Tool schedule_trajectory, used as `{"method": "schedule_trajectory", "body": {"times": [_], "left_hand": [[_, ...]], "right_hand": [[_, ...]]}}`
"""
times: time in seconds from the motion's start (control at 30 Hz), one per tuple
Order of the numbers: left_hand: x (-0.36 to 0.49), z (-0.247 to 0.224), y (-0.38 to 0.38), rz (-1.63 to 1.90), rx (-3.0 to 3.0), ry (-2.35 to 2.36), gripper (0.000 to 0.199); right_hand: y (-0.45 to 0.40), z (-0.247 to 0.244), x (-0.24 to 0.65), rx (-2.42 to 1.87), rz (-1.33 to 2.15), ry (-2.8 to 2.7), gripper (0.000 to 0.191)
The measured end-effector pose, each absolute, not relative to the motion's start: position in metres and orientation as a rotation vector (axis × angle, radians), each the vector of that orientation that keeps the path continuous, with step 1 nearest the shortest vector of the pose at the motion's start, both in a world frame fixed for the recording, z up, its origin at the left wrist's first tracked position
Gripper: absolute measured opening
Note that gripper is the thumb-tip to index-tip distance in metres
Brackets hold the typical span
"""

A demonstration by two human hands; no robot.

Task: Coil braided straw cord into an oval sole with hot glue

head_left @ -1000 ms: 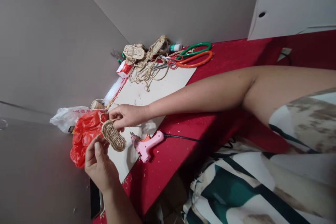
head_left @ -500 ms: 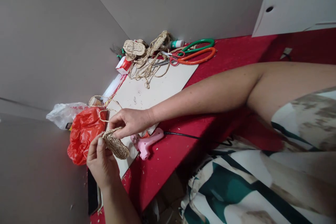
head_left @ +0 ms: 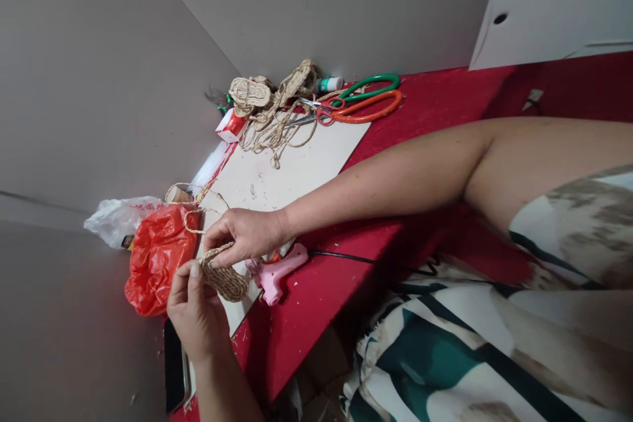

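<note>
Woven straw sole (head_left: 230, 283) is positioned between the two hands, above the edge of a white board (head_left: 309, 155) on the red tablecloth (head_left: 304, 323); from my station I cannot tell whether its free end touches the board. I have the left hand (head_left: 198, 306) nearly closed, thumb and fingertips pinching the sole at its end. I have the right hand (head_left: 244, 234) curled, with its fingers at the sole's upper edge; their exact grip is partly hidden. A thin straw cord (head_left: 190, 227) loops beside the right hand, across part of a red plastic bag (head_left: 161, 267). I read a pink glue gun (head_left: 281, 275) just beside the sole, its nozzle hidden. Toward the wall lie bundled straw rope (head_left: 270, 135), another woven sole (head_left: 248, 92) and large scissors (head_left: 368, 109) with green and orange handles.
</note>
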State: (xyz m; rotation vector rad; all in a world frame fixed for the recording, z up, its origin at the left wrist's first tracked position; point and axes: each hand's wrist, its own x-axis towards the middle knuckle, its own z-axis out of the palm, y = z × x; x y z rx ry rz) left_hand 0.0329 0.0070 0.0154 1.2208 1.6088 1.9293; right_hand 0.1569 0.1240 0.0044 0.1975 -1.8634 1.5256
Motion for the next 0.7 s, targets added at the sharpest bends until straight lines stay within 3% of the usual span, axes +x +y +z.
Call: {"method": "schedule_trajectory", "body": {"times": [0.17,0.33,0.47,0.7], "left_hand": [[0.037,0.021,0.005,1.895,1.154,1.522,0.018],[0.031,0.029,0.004,1.957,1.042,1.462,0.036],[0.021,0.029,0.007,2.027,1.016,1.510,0.032],[0.031,0.020,0.008,1.576,0.937,1.413,0.054]], "right_hand": [[0.122,0.005,0.158,0.181,1.550,-1.842,0.002],[0.123,0.007,0.159,0.147,1.602,-1.801,0.005],[0.129,0.011,0.161,0.112,1.622,-1.825,0.008],[0.134,0.013,0.163,0.231,1.973,-1.703,0.012]]}}
